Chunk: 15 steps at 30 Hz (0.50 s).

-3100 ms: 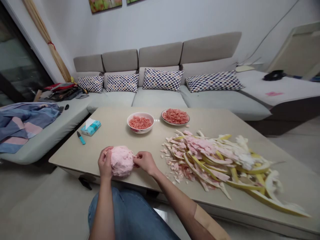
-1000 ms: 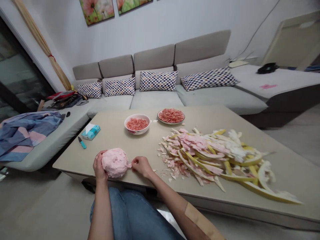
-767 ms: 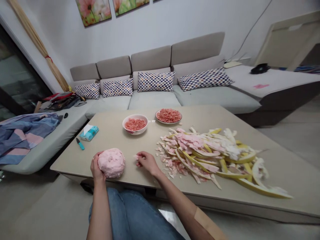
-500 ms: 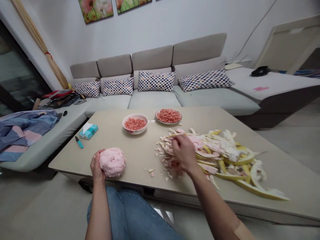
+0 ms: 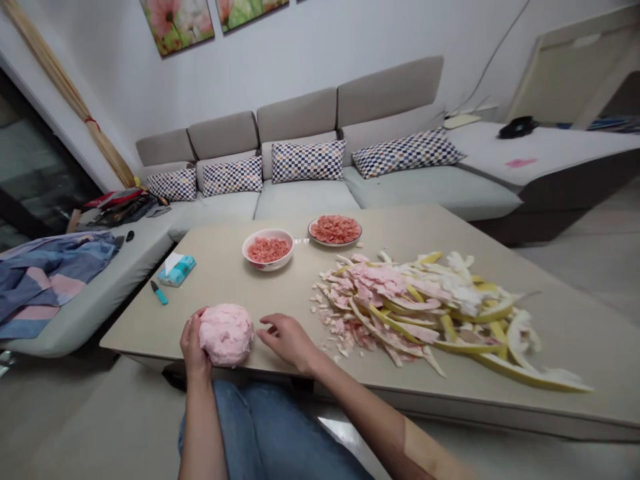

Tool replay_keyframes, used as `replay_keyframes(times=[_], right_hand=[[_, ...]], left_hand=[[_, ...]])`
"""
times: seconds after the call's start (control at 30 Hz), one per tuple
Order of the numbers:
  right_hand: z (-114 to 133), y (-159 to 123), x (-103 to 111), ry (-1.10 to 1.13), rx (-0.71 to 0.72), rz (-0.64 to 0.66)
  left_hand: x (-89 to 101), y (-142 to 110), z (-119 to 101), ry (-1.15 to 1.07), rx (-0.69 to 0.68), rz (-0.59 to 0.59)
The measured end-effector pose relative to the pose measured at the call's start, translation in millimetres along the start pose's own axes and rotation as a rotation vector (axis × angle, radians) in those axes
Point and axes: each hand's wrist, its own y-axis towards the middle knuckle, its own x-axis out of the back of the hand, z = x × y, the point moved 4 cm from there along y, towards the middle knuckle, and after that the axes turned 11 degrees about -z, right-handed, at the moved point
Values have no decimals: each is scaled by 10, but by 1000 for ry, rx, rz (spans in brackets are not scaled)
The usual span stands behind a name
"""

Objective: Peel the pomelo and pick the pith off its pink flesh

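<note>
A peeled pomelo (image 5: pixel 227 335), round and pale pink with rough pith, is at the table's near edge. My left hand (image 5: pixel 195 343) is wrapped around its left side. Just right of the fruit, my right hand (image 5: pixel 286 339) is open, fingers slightly bent and apart, with nothing visible in it and a small gap to the pomelo. Farther right lies a heap of yellow and white pomelo peel (image 5: pixel 440 313) with pink membrane scraps (image 5: pixel 380 280) on top. Loose crumbs of pith (image 5: pixel 333 320) edge the heap.
A white bowl (image 5: pixel 270 265) and a dark-rimmed plate (image 5: pixel 334 244) hold pink pomelo flesh at the back of the table (image 5: pixel 235 293). At the left are a blue tissue pack (image 5: pixel 177 270) and a small teal-handled knife (image 5: pixel 159 293). A sofa (image 5: pixel 305 200) stands behind.
My right hand has left the peel heap and moved left to beside the pomelo, its fingers now apart. The left hand still holds the pomelo. The view has shifted slightly.
</note>
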Motion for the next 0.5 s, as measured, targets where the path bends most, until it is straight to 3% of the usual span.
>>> replay_keyframes(times=[0.1, 0.5], right_hand=[[109, 37, -178, 47, -37, 12], [131, 258, -258, -154, -124, -58]], left_hand=[[-4, 10, -3, -9, -17, -1], [-52, 19, 47, -36, -7, 19]])
